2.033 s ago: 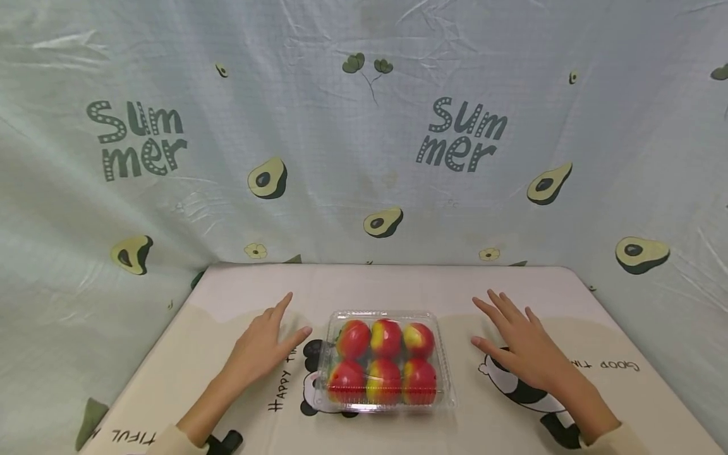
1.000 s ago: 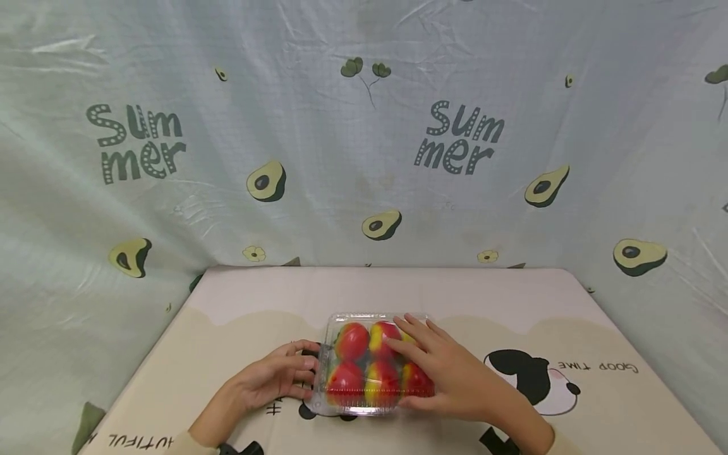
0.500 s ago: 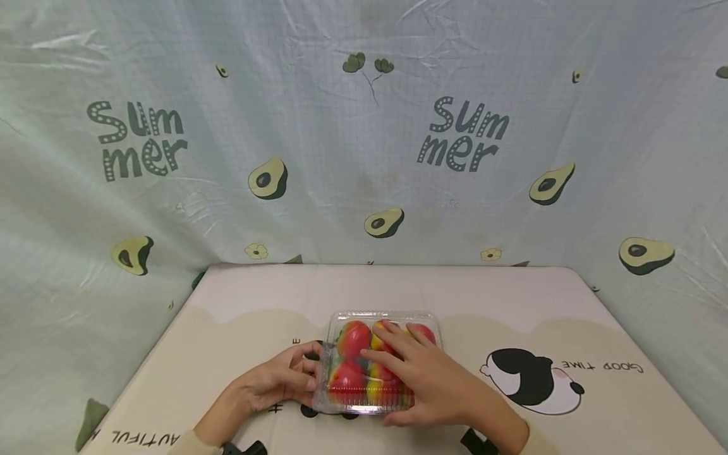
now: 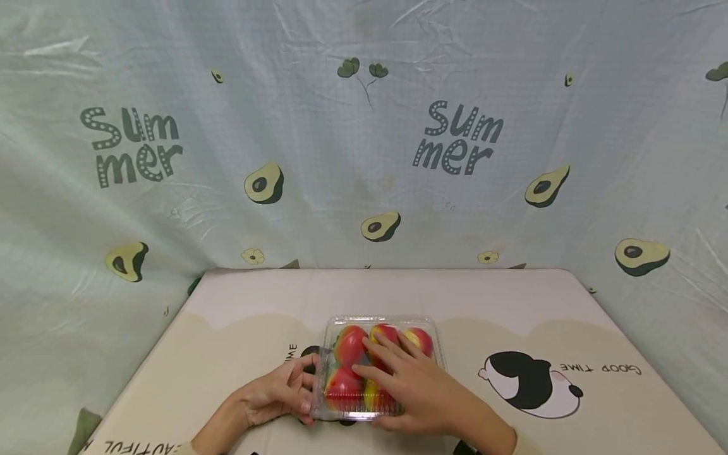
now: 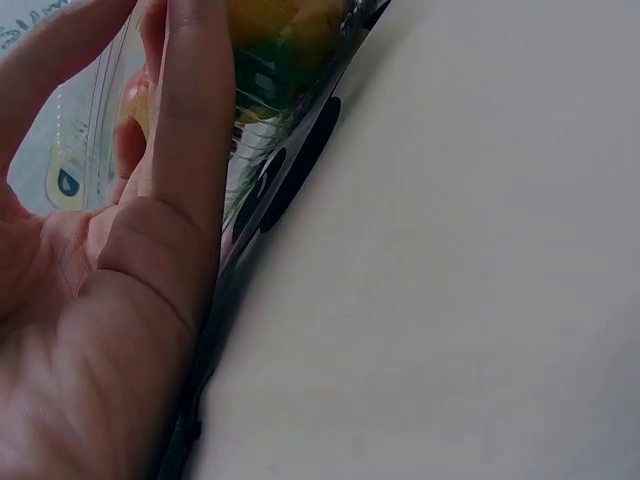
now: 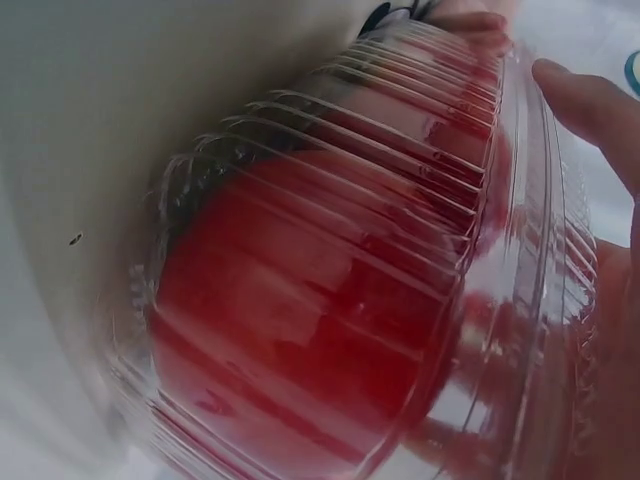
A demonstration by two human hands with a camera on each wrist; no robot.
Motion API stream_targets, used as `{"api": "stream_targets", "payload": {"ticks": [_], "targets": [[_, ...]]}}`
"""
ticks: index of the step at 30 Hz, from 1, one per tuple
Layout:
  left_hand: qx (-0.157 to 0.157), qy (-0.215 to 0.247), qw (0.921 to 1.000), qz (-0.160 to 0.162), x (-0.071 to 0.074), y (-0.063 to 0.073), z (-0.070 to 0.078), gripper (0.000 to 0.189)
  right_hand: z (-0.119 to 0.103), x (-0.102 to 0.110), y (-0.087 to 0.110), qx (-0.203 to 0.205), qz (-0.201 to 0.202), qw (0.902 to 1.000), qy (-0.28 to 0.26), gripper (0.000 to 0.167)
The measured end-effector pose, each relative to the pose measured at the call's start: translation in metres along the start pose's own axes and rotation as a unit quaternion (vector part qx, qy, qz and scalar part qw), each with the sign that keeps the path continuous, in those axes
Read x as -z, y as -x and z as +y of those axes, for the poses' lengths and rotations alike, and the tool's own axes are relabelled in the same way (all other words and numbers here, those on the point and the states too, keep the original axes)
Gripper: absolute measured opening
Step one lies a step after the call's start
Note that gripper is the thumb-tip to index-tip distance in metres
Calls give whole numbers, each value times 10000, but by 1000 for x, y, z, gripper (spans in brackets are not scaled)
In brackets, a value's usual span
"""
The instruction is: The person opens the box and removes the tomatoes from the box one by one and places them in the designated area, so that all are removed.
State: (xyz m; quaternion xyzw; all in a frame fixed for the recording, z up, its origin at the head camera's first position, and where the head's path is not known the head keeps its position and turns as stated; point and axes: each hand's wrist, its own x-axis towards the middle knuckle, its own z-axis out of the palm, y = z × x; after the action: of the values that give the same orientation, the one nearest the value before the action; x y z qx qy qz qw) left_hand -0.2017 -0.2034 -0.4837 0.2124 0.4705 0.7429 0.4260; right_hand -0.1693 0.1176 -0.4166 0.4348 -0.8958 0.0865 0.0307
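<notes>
A clear plastic clamshell box (image 4: pixel 379 320) lies on the table, its lid down over several red-and-yellow fruits (image 4: pixel 350 344). At its left side, my left hand (image 4: pixel 275 392) grips the edge, the thumb near the front left corner. In the left wrist view, that hand (image 5: pixel 120 290) has its fingers along the box wall. My right hand (image 4: pixel 418 392) lies across the lid, its fingers spread and fairly straight, hiding part of the fruits. In the right wrist view, the right thumb (image 6: pixel 590 100) is by the rim, and a red fruit (image 6: pixel 290 310) shows through the ribbed wall.
The table (image 4: pixel 239 328) has a pale cover with cartoon prints, including a black-and-white dog (image 4: pixel 531 385) right of the box. Behind and at both sides hangs a light cloth (image 4: pixel 318 126) printed with avocados and lettering.
Both hands, apart from the box two seconds ago, have come in to it. The left has taken hold of its left edge; the right has slid leftward over the lid. The box has barely moved.
</notes>
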Motion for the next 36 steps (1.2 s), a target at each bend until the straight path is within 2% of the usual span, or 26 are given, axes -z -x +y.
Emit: {"api": "stream_targets", "payload": {"ticks": [4,7,15,22,28,31,36], "targets": [[-129,37,9999,-88,-3,0,-1,69,-1,0,0,-38,-79,10000,-15,68],[-234,82,9996,-111,-3,1,-1,67,-1,0,-1,-99,-143,9998,-117,65],[-157,284,9994,101,-4,2,-1,65,-1,0,-2,51,-28,10000,74,61],[-370,295,9987,-213,-7,-5,-2,50,1,4,2,250,136,9996,91,58],[-103,496,9987,57,-8,-4,-3,48,1,4,2,314,98,9995,-18,58],[-80,487,9987,86,-6,-3,-6,57,0,5,1,345,31,9994,-28,58],[-186,389,9990,-125,-2,-2,-9,79,-1,8,-2,419,-25,9990,139,58]]}}
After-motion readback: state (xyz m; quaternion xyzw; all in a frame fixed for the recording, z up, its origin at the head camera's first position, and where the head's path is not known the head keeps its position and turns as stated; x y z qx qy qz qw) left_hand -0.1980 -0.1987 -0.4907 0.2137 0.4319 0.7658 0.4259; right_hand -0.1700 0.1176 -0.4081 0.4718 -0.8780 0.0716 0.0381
